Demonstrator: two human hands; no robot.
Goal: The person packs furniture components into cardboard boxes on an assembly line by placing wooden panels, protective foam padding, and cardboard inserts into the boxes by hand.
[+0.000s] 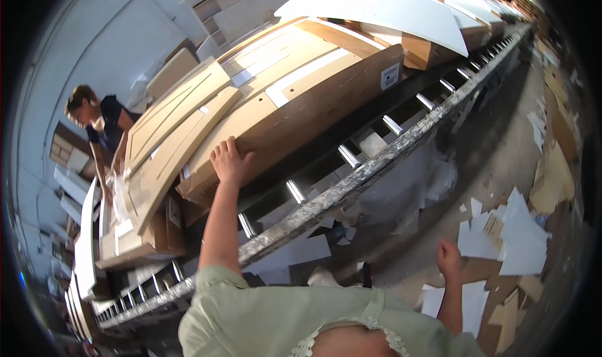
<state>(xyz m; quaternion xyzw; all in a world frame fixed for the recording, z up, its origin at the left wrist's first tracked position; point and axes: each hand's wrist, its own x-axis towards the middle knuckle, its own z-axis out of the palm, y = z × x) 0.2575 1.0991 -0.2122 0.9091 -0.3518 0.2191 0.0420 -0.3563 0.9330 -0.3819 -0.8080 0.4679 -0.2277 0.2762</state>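
Note:
My left hand (230,162) rests on the near edge of a long brown cardboard box (313,84), fingers spread and bent over its upper edge. The box lies on a roller conveyor (348,156) that runs from lower left to upper right, and a white label is stuck to its near side. Flat tan board strips (169,128) lie across the left end of the boxes. Down at my right side, away from the conveyor, hangs my right hand (448,256). Its fingers are curled in and nothing shows in them.
Another person (103,122) in a dark top leans over the conveyor's far side. A large white sheet (376,12) lies over boxes farther along. Torn white scraps (523,231) and cardboard pieces (555,181) litter the floor at right. Clear plastic wrap (401,187) lies under the conveyor rail.

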